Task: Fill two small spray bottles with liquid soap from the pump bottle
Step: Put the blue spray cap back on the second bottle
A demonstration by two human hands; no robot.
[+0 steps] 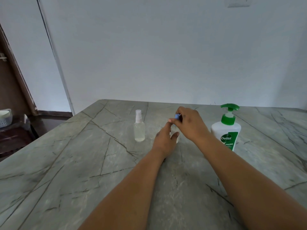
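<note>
- So, from the head view, I have both hands on the second small spray bottle [176,135], which stands on the marble table [66,171] between the white-capped spray bottle [139,127] and the pump bottle [226,128].
- My left hand [163,140] is curled around the clear body of that bottle, thumb on one side and fingers on the other, steadying it upright; the body is mostly hidden behind the hand.
- My right hand [191,123] is pinched on the blue cap [177,116] at its top, thumb and fingers pressed together around it. I cannot tell whether the cap is seated, loosened or already lifting.
- The white-capped spray bottle stands alone to the left, well apart from my hands, its sprayer on. It looks clear throughout; I cannot tell whether it holds any liquid.
- The pump bottle, white with a green pump head, stands just beside my right forearm, untouched, nozzle not aimed at either small bottle.
- My judgement: this is the opening or closing of the blue-capped bottle. Nothing shows soap in either bottle, so I read the task as early, with both fills likely ahead.
- The cap is small and the bottle light, so my left hand's hold matters while the right one twists.
</note>
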